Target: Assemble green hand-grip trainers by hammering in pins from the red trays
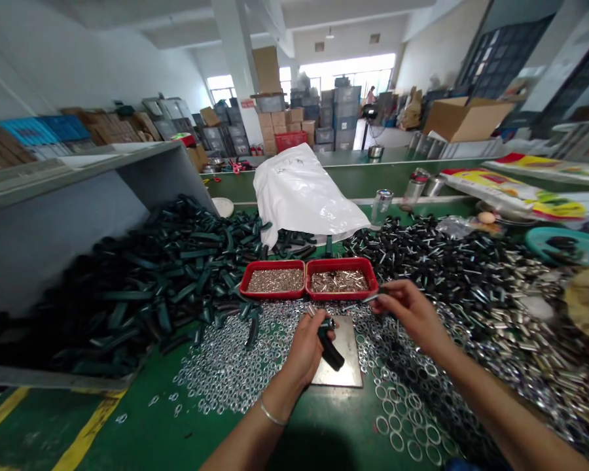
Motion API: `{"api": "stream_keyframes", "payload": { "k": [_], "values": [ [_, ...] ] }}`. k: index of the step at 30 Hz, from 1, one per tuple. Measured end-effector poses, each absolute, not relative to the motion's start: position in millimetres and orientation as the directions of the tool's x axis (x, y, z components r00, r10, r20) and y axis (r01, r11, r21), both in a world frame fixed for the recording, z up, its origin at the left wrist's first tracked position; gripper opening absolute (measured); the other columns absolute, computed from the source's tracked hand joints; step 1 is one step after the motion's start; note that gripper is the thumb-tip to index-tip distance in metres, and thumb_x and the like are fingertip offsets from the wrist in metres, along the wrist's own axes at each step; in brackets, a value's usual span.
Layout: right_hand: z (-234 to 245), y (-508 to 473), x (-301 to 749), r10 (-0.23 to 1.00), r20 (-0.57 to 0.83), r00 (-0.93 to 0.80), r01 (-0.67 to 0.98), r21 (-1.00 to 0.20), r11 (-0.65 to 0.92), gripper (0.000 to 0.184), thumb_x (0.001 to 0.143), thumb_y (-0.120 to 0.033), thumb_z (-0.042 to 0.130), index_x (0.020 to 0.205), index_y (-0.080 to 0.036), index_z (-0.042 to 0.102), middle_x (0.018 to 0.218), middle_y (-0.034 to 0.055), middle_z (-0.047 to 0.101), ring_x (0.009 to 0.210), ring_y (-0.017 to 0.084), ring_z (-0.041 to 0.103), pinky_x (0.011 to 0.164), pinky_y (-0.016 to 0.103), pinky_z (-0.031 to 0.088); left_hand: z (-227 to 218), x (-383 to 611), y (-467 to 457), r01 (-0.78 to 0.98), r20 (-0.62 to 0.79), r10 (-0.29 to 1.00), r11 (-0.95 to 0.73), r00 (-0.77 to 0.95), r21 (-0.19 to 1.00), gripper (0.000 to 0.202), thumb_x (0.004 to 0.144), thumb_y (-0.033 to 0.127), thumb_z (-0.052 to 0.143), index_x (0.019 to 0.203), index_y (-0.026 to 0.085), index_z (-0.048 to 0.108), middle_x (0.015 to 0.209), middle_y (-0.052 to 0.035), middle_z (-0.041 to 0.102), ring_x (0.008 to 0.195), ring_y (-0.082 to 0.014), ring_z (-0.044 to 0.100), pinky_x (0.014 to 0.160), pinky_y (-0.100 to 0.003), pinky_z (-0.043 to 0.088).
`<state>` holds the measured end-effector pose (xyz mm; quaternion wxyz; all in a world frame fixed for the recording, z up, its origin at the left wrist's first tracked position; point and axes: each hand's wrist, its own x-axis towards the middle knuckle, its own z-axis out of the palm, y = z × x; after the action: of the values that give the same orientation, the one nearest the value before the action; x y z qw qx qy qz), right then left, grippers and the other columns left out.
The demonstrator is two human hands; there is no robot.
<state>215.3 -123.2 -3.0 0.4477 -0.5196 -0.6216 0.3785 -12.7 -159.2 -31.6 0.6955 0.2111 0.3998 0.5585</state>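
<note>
My left hand [304, 347] is closed around a dark curved plastic handle [332, 355], whose upper end shows a shiny metal part. A small silvery piece also shows near its thumb; I cannot tell what it is. Beneath that hand lies a square metal plate [351, 366]. To the right, my right hand [415, 317] pinches a slim metal pin [374, 297] that seems to have a black head, partly hidden by the fingers. Just beyond the hands stand two red trays, one with tiny metal pieces [275, 281], the other with small metal pins [339, 282].
Dark green handles [177, 261] are heaped on the left beside a grey shelf [152, 160]. Small metal rings [226, 366] and larger rings [407, 418] cover the green table. Black-headed pins [422, 261] pile up at right. A white sack [304, 190] lies behind the trays.
</note>
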Motion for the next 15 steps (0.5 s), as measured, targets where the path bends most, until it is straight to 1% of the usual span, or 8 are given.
{"api": "stream_keyframes", "payload": {
  "k": [1,2,3,4,6,9,12,15],
  "values": [
    [-3,-139,195,0.984,0.151,-0.099,0.158,-0.973,0.165,0.023,0.091,-0.040,0.057,0.106,-0.024,0.048,0.094,0.0047,0.070,0.082,0.020,0.071,0.078,0.036,0.056,-29,-8,-160,-0.617,-0.313,0.948,0.284,0.064,0.734,0.038,0.076,0.044,0.075,0.089,0.014,0.056,0.077,-0.0035,0.064,0.061,-0.0095,0.056,0.058,-0.021,0.044],
    [-4,-152,177,0.983,0.148,-0.106,0.072,-0.985,0.156,0.023,0.091,-0.039,0.059,0.105,-0.025,0.048,0.094,0.0036,0.070,0.082,0.020,0.071,0.078,0.036,0.056,-26,-4,-160,-0.620,-0.301,0.951,0.280,0.074,0.733,0.037,0.077,0.044,0.075,0.090,0.014,0.057,0.079,-0.0034,0.064,0.064,-0.0102,0.057,0.059,-0.021,0.045],
    [-6,-162,162,0.983,0.140,-0.118,0.031,-0.989,0.144,0.022,0.091,-0.038,0.059,0.105,-0.025,0.048,0.094,0.0031,0.069,0.082,0.019,0.071,0.078,0.036,0.057,-24,-1,-161,-0.619,-0.288,0.954,0.275,0.081,0.735,0.037,0.077,0.044,0.074,0.090,0.014,0.057,0.081,-0.0033,0.064,0.067,-0.0107,0.058,0.059,-0.021,0.045],
    [-7,-169,151,0.982,0.146,-0.117,0.049,-0.987,0.153,0.020,0.091,-0.037,0.059,0.104,-0.025,0.049,0.094,0.0031,0.068,0.083,0.019,0.070,0.078,0.036,0.057,-22,1,-162,-0.615,-0.277,0.957,0.271,0.088,0.741,0.037,0.077,0.044,0.074,0.091,0.014,0.058,0.083,-0.0030,0.064,0.068,-0.0109,0.058,0.060,-0.021,0.045],
    [-10,-176,141,0.970,0.203,-0.135,0.201,-0.953,0.227,0.016,0.091,-0.033,0.059,0.104,-0.024,0.055,0.098,0.0049,0.068,0.088,0.021,0.068,0.082,0.039,0.056,-20,1,-163,-0.599,-0.267,0.961,0.258,0.076,0.758,0.036,0.078,0.046,0.073,0.090,0.015,0.057,0.083,-0.0011,0.063,0.068,-0.0100,0.057,0.061,-0.021,0.044],
    [-12,-178,145,0.914,0.319,-0.250,0.445,-0.801,0.401,0.015,0.092,-0.025,0.058,0.106,-0.024,0.061,0.102,0.0071,0.068,0.096,0.024,0.064,0.088,0.043,0.052,-21,-6,-165,-0.561,-0.268,0.962,0.245,0.041,0.791,0.039,0.077,0.049,0.072,0.089,0.016,0.057,0.078,0.0020,0.059,0.063,-0.0079,0.053,0.060,-0.021,0.044],
    [-16,-176,157,0.863,0.372,-0.343,0.507,-0.700,0.503,0.017,0.093,-0.023,0.055,0.109,-0.024,0.061,0.100,0.0073,0.068,0.094,0.024,0.064,0.085,0.043,0.053,-22,-14,-167,-0.505,-0.273,0.958,0.278,0.085,0.817,0.040,0.077,0.051,0.072,0.088,0.015,0.058,0.078,0.0008,0.059,0.064,-0.0087,0.052,0.062,-0.022,0.044],
    [-21,-173,164,0.791,0.434,-0.432,0.473,-0.637,0.608,0.022,0.095,-0.021,0.052,0.116,-0.025,0.059,0.108,0.0093,0.067,0.101,0.025,0.061,0.090,0.046,0.050,-19,-16,-168,-0.461,-0.267,0.949,0.314,0.166,0.830,0.039,0.079,0.051,0.070,0.089,0.015,0.059,0.081,-0.0011,0.059,0.070,-0.0112,0.054,0.064,-0.023,0.046]
  ]
}}
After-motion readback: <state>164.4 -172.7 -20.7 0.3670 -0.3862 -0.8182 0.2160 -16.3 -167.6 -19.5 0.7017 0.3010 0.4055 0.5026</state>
